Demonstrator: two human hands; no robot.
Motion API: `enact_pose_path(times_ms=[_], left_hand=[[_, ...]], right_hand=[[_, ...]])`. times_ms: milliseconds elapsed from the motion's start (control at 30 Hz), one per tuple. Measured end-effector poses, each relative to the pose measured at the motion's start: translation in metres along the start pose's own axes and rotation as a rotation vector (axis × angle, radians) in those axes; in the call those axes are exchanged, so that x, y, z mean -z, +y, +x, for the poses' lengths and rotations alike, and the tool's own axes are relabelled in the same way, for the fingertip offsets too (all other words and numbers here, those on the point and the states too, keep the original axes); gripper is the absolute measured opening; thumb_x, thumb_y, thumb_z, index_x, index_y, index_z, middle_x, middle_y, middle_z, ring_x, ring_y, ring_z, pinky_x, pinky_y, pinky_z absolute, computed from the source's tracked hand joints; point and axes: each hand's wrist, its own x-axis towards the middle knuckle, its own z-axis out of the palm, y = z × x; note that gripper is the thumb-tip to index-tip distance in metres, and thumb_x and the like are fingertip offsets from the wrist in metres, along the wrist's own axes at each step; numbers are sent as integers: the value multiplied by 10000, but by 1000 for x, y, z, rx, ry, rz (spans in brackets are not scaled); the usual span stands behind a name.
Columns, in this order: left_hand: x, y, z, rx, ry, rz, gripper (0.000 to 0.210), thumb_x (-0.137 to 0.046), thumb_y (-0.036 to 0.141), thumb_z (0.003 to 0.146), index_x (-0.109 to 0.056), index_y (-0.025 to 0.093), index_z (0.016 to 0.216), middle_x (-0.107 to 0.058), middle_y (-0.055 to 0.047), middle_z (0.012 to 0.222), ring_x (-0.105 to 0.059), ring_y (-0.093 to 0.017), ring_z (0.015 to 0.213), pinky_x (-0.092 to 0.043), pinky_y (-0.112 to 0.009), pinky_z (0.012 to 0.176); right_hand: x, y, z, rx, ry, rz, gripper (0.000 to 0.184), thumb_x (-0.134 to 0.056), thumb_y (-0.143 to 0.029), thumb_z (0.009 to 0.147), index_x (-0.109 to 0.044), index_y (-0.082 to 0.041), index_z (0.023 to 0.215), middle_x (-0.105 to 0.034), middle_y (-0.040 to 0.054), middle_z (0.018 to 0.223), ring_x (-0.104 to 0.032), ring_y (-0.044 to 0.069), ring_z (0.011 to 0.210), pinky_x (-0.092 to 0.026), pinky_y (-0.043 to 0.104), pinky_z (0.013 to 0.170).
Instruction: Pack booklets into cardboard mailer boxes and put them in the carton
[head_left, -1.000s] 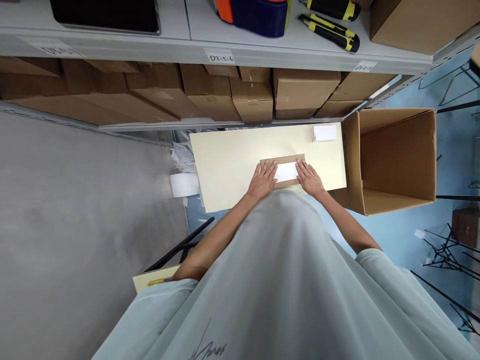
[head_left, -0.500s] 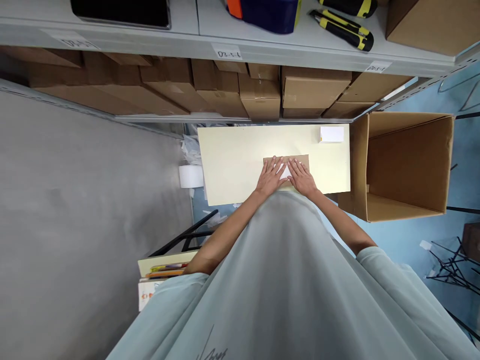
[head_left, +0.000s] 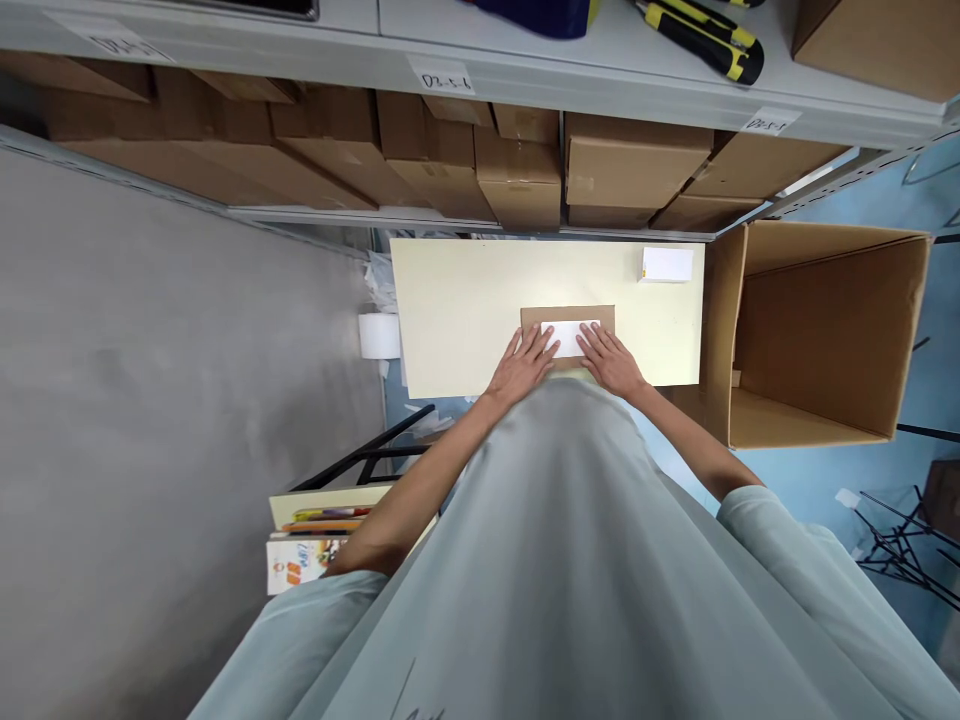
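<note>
A flat brown cardboard piece (head_left: pixel 568 314), perhaps a small box, lies on the cream tabletop (head_left: pixel 457 300) close to my body. On top of it sits a white rectangular label (head_left: pixel 568 338). My left hand (head_left: pixel 523 362) rests with spread fingers on the left end of the label and cardboard. Over the right end lies my right hand (head_left: pixel 609 360), its fingers stretched out flat. Neither hand grips anything. The label's middle shows between them.
A small white box (head_left: pixel 667 265) is at the table's back right. Right of the table stands an open carton (head_left: pixel 817 340). Cardboard boxes (head_left: pixel 517 185) line the shelf ahead; a utility knife (head_left: pixel 705 38) lies above. A white roll (head_left: pixel 379 336) is at left.
My hands have slid apart, the left one leftward, uncovering more of the white label. The camera view has shifted slightly.
</note>
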Motion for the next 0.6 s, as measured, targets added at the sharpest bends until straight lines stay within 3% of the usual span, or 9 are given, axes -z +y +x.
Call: enact_pose_path(times_ms=[167, 267, 367, 467, 600], left_hand=[[3, 3, -11, -10, -63, -56, 590, -423, 295, 1125, -517, 271, 1707, -413, -77, 1811, -233, -289, 1747, -139, -607, 1446], [9, -6, -19, 35, -38, -77, 638, -432, 253, 1100, -477, 280, 1735, -424, -69, 1804, -252, -300, 1742, -122, -624, 1449], [11, -8, -22, 66, -32, -62, 637, -396, 276, 1111, -464, 217, 1742, -408, -89, 1811, -198, -308, 1753, -105, -625, 1451], [9, 1, -15, 74, -37, -33, 634, -349, 343, 1137, -473, 146, 1727, -379, -117, 1823, -148, -315, 1760, -87, -616, 1451], [4, 15, 6, 28, -50, -34, 626, -360, 348, 1141, -477, 167, 1728, -376, -112, 1824, -149, -314, 1763, -115, -619, 1446]], right_hand=[[8, 5, -11, 55, -130, 28, 598, -371, -381, 1187, -419, -209, 1758, -302, 54, 1853, -215, 278, 1754, -228, 552, 1442], [14, 18, -20, 15, -134, 39, 602, -366, -375, 1184, -411, -220, 1764, -296, 39, 1852, -223, 277, 1752, -215, 565, 1448], [15, 24, -23, -5, -117, 43, 609, -354, -379, 1185, -397, -219, 1770, -297, 37, 1850, -229, 280, 1750, -210, 575, 1448], [13, 21, -16, 0, -89, 37, 623, -352, -394, 1186, -386, -188, 1773, -287, 64, 1854, -214, 288, 1754, -215, 580, 1446], [6, 11, 8, 25, -48, 24, 637, -358, -398, 1186, -360, -172, 1781, -272, 87, 1861, -198, 296, 1759, -212, 598, 1443]])
